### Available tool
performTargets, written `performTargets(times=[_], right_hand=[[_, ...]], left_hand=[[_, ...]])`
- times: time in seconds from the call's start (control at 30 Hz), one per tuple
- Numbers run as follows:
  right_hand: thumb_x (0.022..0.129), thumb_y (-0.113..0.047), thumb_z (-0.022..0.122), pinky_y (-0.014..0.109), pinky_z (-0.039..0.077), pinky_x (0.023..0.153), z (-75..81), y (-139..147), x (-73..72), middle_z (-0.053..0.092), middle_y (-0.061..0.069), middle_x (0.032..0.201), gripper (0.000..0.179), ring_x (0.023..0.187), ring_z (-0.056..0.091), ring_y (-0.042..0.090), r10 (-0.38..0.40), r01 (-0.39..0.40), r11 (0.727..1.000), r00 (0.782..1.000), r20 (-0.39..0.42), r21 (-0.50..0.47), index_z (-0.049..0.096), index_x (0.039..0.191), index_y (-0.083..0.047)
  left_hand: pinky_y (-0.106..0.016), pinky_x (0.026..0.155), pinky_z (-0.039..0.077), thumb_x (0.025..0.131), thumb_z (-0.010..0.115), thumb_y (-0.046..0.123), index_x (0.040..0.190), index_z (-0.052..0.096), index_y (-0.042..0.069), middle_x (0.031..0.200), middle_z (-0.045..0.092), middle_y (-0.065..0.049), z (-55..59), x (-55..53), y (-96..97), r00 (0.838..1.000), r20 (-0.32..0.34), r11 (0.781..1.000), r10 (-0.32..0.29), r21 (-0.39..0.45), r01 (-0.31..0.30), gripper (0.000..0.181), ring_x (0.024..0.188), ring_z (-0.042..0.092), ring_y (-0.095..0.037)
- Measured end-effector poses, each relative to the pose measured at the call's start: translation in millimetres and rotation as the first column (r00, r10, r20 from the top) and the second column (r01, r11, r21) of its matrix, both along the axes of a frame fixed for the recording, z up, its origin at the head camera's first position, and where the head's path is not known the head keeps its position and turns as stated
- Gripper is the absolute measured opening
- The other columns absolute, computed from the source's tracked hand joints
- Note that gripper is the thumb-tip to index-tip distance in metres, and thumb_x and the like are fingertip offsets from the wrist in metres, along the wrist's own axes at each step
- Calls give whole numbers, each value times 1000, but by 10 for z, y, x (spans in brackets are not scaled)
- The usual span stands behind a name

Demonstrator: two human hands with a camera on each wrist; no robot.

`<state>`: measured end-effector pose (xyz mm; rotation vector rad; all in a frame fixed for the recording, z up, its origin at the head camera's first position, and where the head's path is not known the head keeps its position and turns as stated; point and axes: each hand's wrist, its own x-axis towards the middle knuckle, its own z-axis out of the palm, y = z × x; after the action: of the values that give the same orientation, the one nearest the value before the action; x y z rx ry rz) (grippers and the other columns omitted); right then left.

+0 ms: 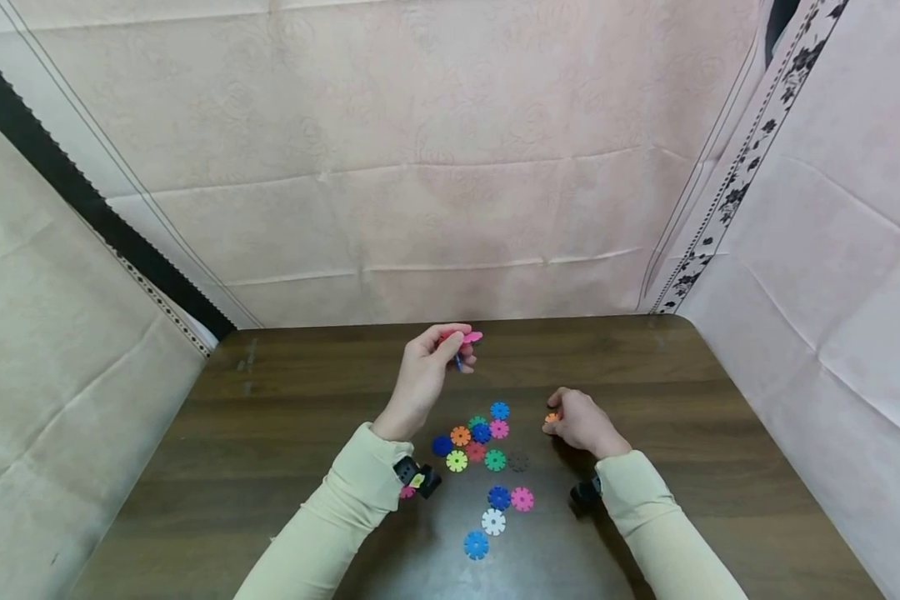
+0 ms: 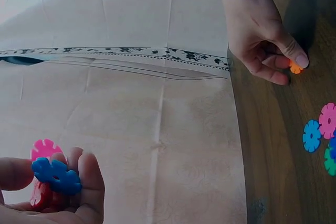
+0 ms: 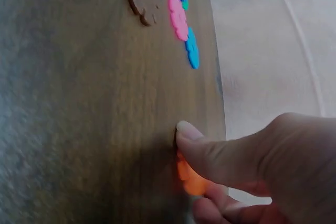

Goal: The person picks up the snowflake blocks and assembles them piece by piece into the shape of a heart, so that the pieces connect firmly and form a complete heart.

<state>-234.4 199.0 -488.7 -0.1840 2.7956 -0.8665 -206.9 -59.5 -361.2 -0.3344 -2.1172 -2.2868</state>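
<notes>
My left hand (image 1: 429, 365) is raised above the far part of the table. It holds a small cluster of notched plastic discs: a pink disc (image 2: 44, 148), a blue disc (image 2: 56, 176) and a red disc (image 2: 40, 195). Fingers hide part of the red one, and how the discs join is hard to see. At the right, my right hand (image 1: 587, 425) is low at the tabletop, pinching an orange notched disc (image 3: 193, 181) between thumb and fingers. Left of this hand lie loose discs, among them a light blue disc (image 1: 499, 410) and a pink disc (image 1: 498, 429).
Several more discs lie mid-table, including a yellow disc (image 1: 457, 461), a green disc (image 1: 495, 460) and a brown disc (image 1: 518, 462). Nearer the front are a white disc (image 1: 493, 522) and a blue disc (image 1: 476, 545). Pale cloth (image 1: 435, 208) hangs behind the wooden table (image 1: 270, 467).
</notes>
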Motion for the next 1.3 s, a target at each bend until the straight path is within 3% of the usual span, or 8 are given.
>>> performTargets(times=[0.17, 0.33, 0.43, 0.6, 0.77, 0.9, 1.1, 1.3], right_hand=[[88, -10, 71, 31, 50, 63, 44, -49, 34, 65, 2, 77, 10, 66, 56, 15, 7, -7, 996, 1000, 6, -92, 66, 92, -3], [93, -15, 67, 32, 50, 62, 194, -137, 57, 66, 7, 81, 9, 70, 59, 25, 35, -42, 963, 999, -34, -266, 66, 90, -7], [96, -21, 62, 36, 53, 64, 341, -212, 73, 66, 11, 83, 15, 73, 63, 32, 21, -45, 919, 998, -66, -393, 61, 99, -6], [100, -34, 54, 37, 53, 60, 642, -340, 153, 63, 16, 76, 26, 67, 60, 31, 4, -75, 833, 992, -130, -548, 52, 110, -9], [100, -30, 55, 40, 55, 67, 919, -449, 273, 64, 18, 79, 27, 71, 59, 33, 8, -179, 744, 966, -259, -644, 52, 113, -6], [98, -30, 59, 41, 57, 74, 1078, -512, 353, 65, 13, 82, 25, 78, 63, 36, -10, -204, 707, 955, -298, -677, 59, 106, -6], [97, -23, 62, 42, 56, 79, 1164, -573, 407, 68, 8, 91, 17, 85, 66, 33, -24, -234, 693, 938, -347, -681, 62, 104, -7], [95, -23, 64, 37, 57, 73, 1154, -609, 435, 69, 1, 89, 15, 80, 68, 18, -48, -238, 745, 913, -405, -624, 63, 104, -12]], left_hand=[[-28, 76, 55, 101, 53, 16, 115, 65, 4, 97, 64, -16, 2, -1, -12, 1000, -17, 1000, -6, -9, 6, 22, 86, 63, -32], [-30, 73, 53, 102, 51, 16, 113, 64, 0, 97, 67, -11, 8, 8, -20, 1000, -13, 1000, -6, -12, 6, 24, 82, 62, -28], [-31, 72, 52, 102, 50, 15, 110, 64, 0, 94, 68, -9, 15, 19, -17, 1000, -11, 1000, -2, 0, 2, 22, 77, 60, -22], [-31, 71, 51, 102, 49, 15, 108, 62, 2, 92, 67, -10, 18, 28, -9, 1000, -12, 1000, 1, -1, -1, 19, 75, 59, -19], [-31, 70, 50, 103, 48, 17, 109, 61, 2, 93, 69, -9, 26, 34, -6, 1000, -10, 1000, -9, -25, 9, 21, 76, 61, -20], [-27, 68, 49, 104, 46, 17, 111, 58, -1, 91, 66, -9, 30, 40, 9, 999, -13, 998, -45, -36, 44, 23, 78, 61, -25], [-25, 66, 48, 104, 46, 14, 112, 56, -4, 89, 62, -13, 36, 44, 39, 996, -30, 995, -88, -38, 87, 22, 77, 58, -27], [-25, 65, 47, 104, 44, 13, 111, 55, -4, 95, 59, -26, 26, 42, 65, 995, -30, 995, -98, -35, 97, 21, 85, 55, -44]])
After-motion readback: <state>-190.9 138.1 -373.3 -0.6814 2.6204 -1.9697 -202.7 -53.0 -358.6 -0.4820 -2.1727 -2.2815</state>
